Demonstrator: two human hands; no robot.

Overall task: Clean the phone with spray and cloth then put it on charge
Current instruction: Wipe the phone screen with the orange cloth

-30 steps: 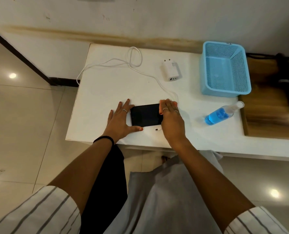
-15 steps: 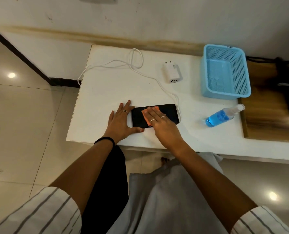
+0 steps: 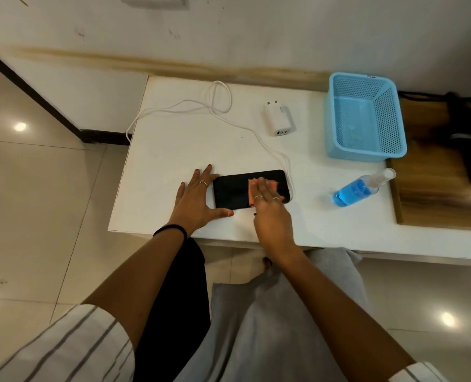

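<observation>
- Wiping step in hand: right hand [image 3: 270, 208] flat, pressing an orange cloth [image 3: 273, 186] onto the right half of the phone [image 3: 233, 190].
- Left hand [image 3: 194, 198] spread open, bracing the phone's left end, gripping nothing.
- Phone black, glossy, lying flat near the front edge of the white table [image 3: 173, 150] (no smears discernible).
- Next, probably: cloth down, then white cable [image 3: 256, 135] to the phone, needing its plug end found.
- Spray bottle [image 3: 356, 188] on its side, well right.
</observation>
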